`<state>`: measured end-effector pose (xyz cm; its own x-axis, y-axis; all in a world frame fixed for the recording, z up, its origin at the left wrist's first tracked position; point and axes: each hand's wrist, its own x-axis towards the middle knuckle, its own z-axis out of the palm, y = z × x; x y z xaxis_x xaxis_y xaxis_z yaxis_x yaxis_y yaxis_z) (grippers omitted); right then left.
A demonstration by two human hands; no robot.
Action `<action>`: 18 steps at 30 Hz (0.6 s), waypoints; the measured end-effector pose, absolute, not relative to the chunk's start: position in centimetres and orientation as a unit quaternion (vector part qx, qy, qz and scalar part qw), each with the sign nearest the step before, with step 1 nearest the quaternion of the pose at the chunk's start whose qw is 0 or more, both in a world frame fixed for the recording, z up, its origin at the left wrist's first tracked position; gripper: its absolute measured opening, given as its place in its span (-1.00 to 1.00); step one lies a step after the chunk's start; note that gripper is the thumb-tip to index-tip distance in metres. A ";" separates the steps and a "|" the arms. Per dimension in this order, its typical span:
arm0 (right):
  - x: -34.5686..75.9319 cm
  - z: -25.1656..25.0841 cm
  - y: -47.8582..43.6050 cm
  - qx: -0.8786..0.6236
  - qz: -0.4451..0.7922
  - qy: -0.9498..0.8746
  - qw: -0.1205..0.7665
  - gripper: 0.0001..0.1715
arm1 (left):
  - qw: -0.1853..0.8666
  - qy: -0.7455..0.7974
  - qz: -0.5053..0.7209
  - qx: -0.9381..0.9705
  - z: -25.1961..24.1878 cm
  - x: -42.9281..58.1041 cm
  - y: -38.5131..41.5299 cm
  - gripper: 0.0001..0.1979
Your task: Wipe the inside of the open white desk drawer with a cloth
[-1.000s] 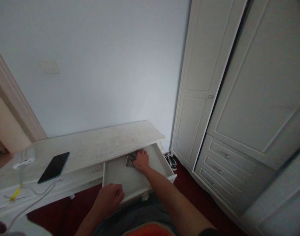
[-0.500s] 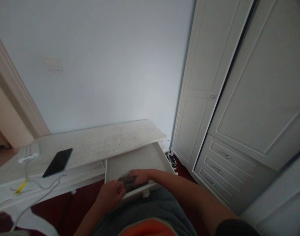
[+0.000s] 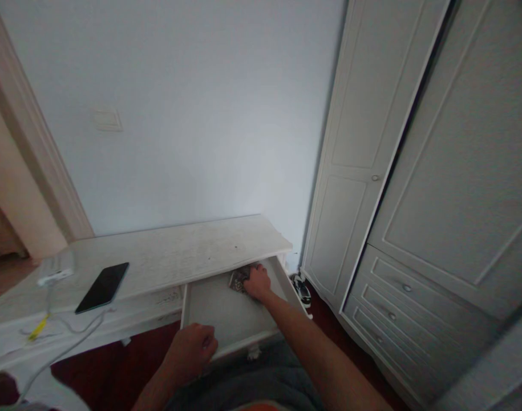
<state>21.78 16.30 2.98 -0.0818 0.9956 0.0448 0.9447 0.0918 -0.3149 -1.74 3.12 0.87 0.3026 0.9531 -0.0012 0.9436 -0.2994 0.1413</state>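
Observation:
A white drawer (image 3: 226, 308) stands pulled out from the white desk (image 3: 175, 251). Inside it, toward the back, my right hand (image 3: 258, 282) presses its closed fingers on a dark patterned cloth (image 3: 238, 279). The cloth lies bunched under and left of that hand. My left hand (image 3: 196, 346) is curled at the drawer's front left corner, close to the front edge. Nothing can be made out inside its fingers.
A dark tablet (image 3: 103, 287) and a white power strip (image 3: 56, 268) lie on the desk's left part. A pale cable (image 3: 75, 342) hangs at the front left. White wardrobes (image 3: 342, 200) rise at the right, with a shoe (image 3: 302, 291) on the floor beside the desk.
My right hand has moved with the cloth from the drawer's front toward its back. My left hand has come away from the cloth and stays near the front corner. The view has shifted slightly.

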 end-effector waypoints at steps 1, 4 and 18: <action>19.9 2.6 15.9 -0.661 0.100 -0.732 0.132 -0.40 | 0.057 0.589 0.042 0.805 0.9 -1.7 3.1 -0.72; 14.9 1.5 14.6 -0.592 0.117 -0.788 0.127 -0.42 | 0.066 0.591 0.049 0.802 0.9 -1.7 3.2 -0.74; 24.0 1.4 8.9 -0.366 0.330 -0.861 0.124 -0.11 | 0.127 0.534 0.208 0.810 2.8 -0.5 4.0 -0.88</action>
